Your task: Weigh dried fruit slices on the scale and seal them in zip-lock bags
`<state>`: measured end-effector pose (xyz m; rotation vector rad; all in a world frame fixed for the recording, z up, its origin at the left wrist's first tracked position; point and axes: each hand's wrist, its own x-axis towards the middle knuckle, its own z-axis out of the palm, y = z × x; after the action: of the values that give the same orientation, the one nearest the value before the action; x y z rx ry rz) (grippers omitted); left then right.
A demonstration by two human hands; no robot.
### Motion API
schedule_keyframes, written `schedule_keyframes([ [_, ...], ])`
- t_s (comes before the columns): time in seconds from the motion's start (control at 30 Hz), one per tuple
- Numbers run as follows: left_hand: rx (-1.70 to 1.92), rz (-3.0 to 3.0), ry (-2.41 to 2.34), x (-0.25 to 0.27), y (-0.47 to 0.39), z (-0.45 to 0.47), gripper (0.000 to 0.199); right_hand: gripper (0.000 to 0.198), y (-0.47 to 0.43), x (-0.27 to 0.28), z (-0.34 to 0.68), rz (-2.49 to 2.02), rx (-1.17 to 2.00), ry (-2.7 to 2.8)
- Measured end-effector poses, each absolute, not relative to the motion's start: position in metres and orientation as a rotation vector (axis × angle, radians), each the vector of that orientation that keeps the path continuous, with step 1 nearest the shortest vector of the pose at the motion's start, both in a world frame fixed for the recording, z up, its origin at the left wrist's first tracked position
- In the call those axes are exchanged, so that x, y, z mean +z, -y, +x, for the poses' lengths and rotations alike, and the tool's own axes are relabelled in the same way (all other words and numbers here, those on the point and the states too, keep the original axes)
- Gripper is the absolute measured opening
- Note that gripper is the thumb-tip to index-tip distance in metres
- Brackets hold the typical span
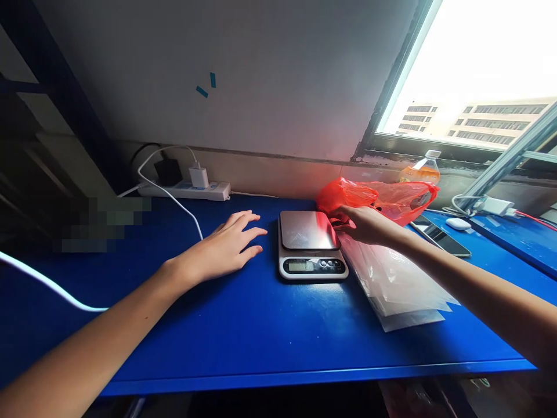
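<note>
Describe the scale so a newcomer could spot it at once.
On the blue table, look between the left hand and right hand. There sits the scale, white-bodied with a silver plate and a display at its near end. Its flat, shiny top sets it apart from the crumpled red bag and clear plastic bags beside it.

You had two hands (226, 242) (363, 225), one scale (310, 231), one red bag (348, 193), one bottle (424, 173), one power strip (178, 190) and two blue tape strips (202, 92) (213, 80) before you.
</note>
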<state>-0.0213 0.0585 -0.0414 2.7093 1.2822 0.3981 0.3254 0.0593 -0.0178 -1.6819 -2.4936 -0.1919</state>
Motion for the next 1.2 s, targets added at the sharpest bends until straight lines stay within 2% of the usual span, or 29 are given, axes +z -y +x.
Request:
schedule_keyframes([
  [0.17,0.364,2.717,-1.291,-0.038,-0.056,-0.019,0.043,0.032,-0.060,-0.016,0.321,-1.762,-0.340,2.513],
  [0.37,0.370,2.753,-1.263,-0.037,-0.056,-0.019,0.044,0.021,-0.058,-0.010,0.311,-1.765,-0.488,2.541],
  [0.67,0.358,2.741,-1.255,-0.037,-0.056,-0.018,0.043,0.031,-0.051,-0.014,0.312,-1.795,-0.434,2.564],
  [0.87,0.340,2.723,-1.254,-0.037,-0.056,-0.017,0.043,0.024,-0.053,-0.012,0.306,-1.843,-0.462,2.517],
  [1.03,0.334,2.743,-1.242,-0.038,-0.056,-0.019,0.043,0.029,-0.055,-0.009,0.311,-1.868,-0.548,2.435],
  [1.2,0.376,2.699,-1.223,-0.039,-0.057,-0.019,0.041,0.031,-0.045,-0.012,0.303,-1.568,-0.651,2.389],
])
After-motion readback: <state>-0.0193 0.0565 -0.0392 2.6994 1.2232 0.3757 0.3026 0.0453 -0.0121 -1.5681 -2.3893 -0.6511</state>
